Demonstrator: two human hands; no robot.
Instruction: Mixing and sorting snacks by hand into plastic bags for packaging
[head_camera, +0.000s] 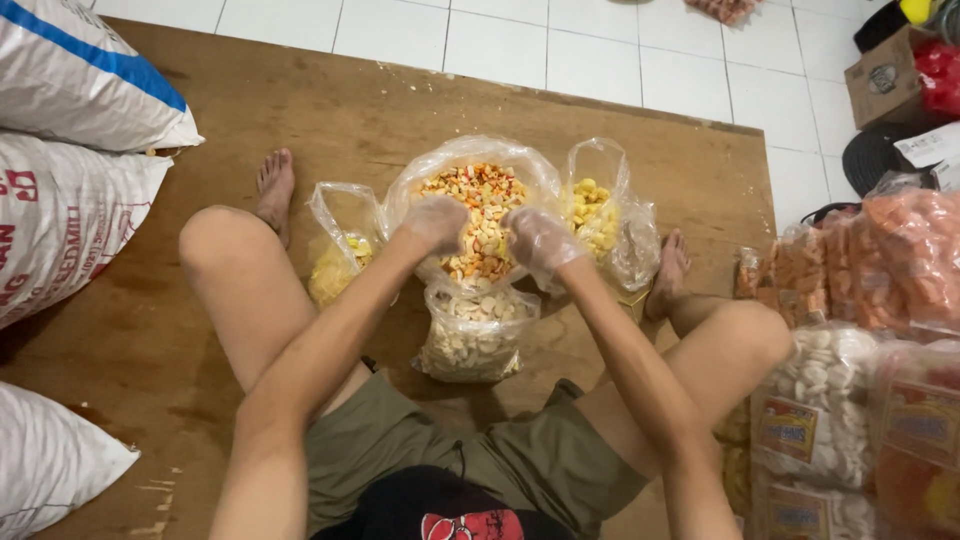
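Observation:
I sit on a wooden board with my legs apart. Both hands wear thin clear plastic gloves. My left hand (434, 220) rests at the left rim of a large clear bag of mixed orange, white and yellow crackers (482, 215), fingers curled as if around some pieces. My right hand (538, 240) is at the bag's right rim, fingers bent. A smaller bag of pale crackers (472, 338) lies just in front of the mixed bag. A bag of yellow puffs (594, 215) stands to the right, and a bag of yellow chips (338, 262) to the left.
Large white woven sacks (70, 160) are stacked at the left. Packed bags of orange and white crackers (860, 350) pile up at the right beside my knee. The wooden board (300, 110) meets white floor tiles (560, 50) at the far edge. A cardboard box (885, 75) stands far right.

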